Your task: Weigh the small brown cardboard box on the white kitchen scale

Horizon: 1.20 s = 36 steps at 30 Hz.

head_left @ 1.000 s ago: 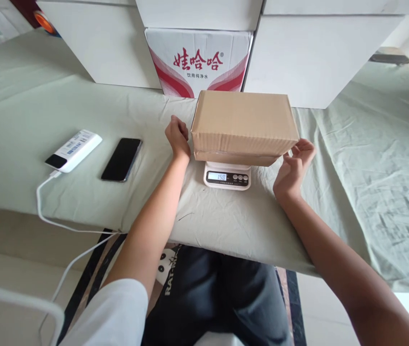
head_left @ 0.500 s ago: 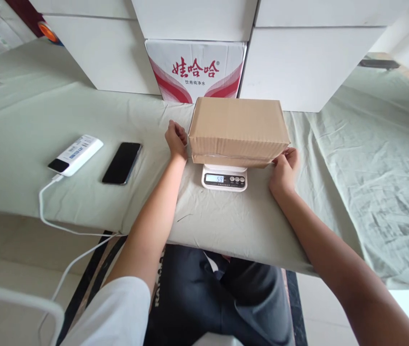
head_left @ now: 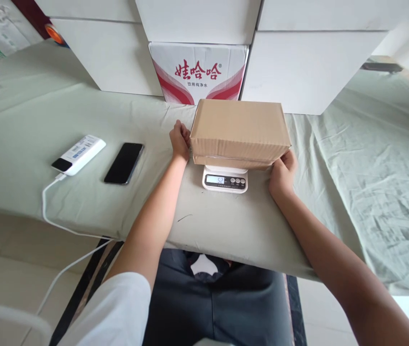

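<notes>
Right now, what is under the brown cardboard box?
A white digital scale, its lit display and buttons showing in front. The cardboard box covers its platform. The left hand and right hand grip the box ends.

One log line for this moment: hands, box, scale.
left hand: on box's left end | right hand: on right end | box: over scale | display lit

on the pale green cloth (head_left: 352,158), left: white power bank (head_left: 78,154) with cable (head_left: 51,211) trailing off the edge, black phone (head_left: 124,163) just beside it. behind, against stacked white boxes (head_left: 308,67), a red-and-white water carton (head_left: 199,72).
</notes>
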Each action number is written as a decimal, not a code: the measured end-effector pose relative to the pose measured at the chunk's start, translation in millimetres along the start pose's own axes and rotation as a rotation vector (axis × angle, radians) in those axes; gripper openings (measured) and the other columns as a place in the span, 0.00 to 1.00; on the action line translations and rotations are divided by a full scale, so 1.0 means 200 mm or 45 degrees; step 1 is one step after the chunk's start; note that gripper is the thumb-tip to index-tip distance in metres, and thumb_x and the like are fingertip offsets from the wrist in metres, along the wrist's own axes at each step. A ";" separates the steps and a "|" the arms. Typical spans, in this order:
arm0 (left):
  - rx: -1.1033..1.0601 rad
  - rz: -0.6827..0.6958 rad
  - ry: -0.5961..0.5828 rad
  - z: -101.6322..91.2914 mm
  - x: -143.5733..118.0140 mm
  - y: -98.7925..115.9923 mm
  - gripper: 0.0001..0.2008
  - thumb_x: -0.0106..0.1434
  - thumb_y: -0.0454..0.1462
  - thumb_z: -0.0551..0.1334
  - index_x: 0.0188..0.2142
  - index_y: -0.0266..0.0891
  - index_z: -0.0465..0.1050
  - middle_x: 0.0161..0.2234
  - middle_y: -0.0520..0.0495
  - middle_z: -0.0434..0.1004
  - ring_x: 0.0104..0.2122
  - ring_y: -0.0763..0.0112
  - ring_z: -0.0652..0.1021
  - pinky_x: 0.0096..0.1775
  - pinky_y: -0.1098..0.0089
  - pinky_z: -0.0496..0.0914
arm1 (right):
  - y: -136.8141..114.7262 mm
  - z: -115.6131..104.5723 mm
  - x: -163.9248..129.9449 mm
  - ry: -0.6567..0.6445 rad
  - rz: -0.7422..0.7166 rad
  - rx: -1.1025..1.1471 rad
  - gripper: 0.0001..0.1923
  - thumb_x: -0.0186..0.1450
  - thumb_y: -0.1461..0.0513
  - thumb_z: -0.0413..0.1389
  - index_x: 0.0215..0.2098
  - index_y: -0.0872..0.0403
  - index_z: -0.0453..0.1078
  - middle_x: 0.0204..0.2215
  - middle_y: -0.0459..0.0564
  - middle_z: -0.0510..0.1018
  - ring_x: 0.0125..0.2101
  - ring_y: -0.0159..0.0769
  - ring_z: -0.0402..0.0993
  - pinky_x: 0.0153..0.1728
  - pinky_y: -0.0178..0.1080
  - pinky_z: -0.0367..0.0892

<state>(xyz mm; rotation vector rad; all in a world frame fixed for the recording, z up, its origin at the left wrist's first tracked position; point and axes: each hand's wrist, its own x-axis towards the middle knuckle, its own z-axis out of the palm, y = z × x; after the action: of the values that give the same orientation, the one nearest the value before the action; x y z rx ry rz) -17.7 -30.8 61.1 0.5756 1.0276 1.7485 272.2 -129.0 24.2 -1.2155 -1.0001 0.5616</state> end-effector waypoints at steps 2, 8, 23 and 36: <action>0.001 0.000 -0.007 0.00 -0.01 0.01 0.33 0.74 0.56 0.65 0.23 0.43 0.53 0.19 0.59 0.49 0.17 0.78 0.59 0.22 0.71 0.55 | -0.01 0.00 0.00 -0.008 -0.004 -0.011 0.07 0.59 0.58 0.60 0.31 0.49 0.65 0.30 0.41 0.69 0.35 0.36 0.67 0.44 0.42 0.71; 0.003 -0.013 -0.018 0.00 0.00 0.00 0.33 0.73 0.55 0.66 0.22 0.43 0.53 0.19 0.59 0.50 0.17 0.79 0.58 0.22 0.71 0.53 | -0.02 0.00 -0.01 -0.043 0.014 -0.041 0.06 0.59 0.59 0.59 0.29 0.49 0.66 0.28 0.41 0.67 0.35 0.37 0.66 0.43 0.42 0.70; -0.080 -0.076 -0.217 -0.03 0.02 -0.03 0.34 0.71 0.56 0.68 0.22 0.43 0.50 0.17 0.58 0.48 0.16 0.78 0.55 0.22 0.65 0.49 | -0.04 0.02 -0.02 -0.094 0.036 -0.045 0.07 0.58 0.56 0.60 0.28 0.47 0.67 0.25 0.41 0.70 0.33 0.39 0.66 0.37 0.41 0.69; -0.074 -0.063 -0.219 -0.05 0.04 -0.06 0.31 0.73 0.50 0.66 0.20 0.41 0.56 0.19 0.56 0.51 0.18 0.77 0.56 0.24 0.69 0.52 | -0.10 0.02 -0.04 -0.068 0.145 0.019 0.06 0.55 0.58 0.58 0.28 0.48 0.64 0.26 0.40 0.64 0.33 0.37 0.63 0.39 0.42 0.63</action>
<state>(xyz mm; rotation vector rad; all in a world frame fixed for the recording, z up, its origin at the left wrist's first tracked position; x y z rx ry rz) -21.5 -25.7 45.5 0.6464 0.8614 1.6494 263.1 -139.1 40.4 -1.2552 -0.9736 0.6929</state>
